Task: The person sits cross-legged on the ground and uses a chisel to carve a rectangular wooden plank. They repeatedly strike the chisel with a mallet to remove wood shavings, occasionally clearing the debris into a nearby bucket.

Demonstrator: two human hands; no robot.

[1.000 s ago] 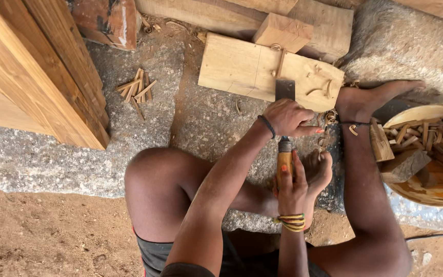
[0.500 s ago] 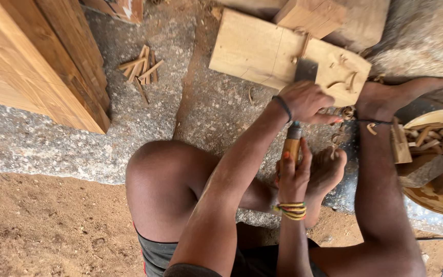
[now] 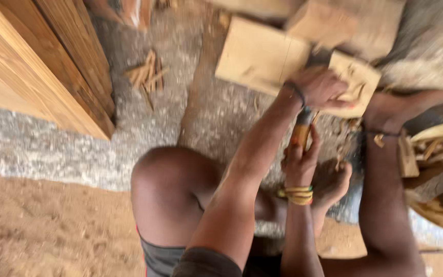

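Observation:
My left hand (image 3: pixel 318 88), with a dark band at the wrist, is curled over the upper end of a carving tool (image 3: pixel 302 131) where it meets a pale carved wooden block (image 3: pixel 357 77). My right hand (image 3: pixel 298 161), with yellow bangles at the wrist, grips the tool's orange-brown handle from below. The tool's tip is hidden under my left hand. My right foot (image 3: pixel 390 110) rests beside the block, and my other foot (image 3: pixel 334 182) is tucked just right of my right hand.
A flat pale board (image 3: pixel 255 56) lies on the grey stone slab (image 3: pixel 57 149) behind the block. Stacked planks (image 3: pixel 37 66) rise at the left. A small pile of wood slivers (image 3: pixel 147 74) lies mid-slab. A round basket (image 3: pixel 437 174) of wood offcuts sits at the right.
The view has drifted, so the block and both hands now sit higher and further right, and the image is blurred. Both hands keep the same hold on the tool.

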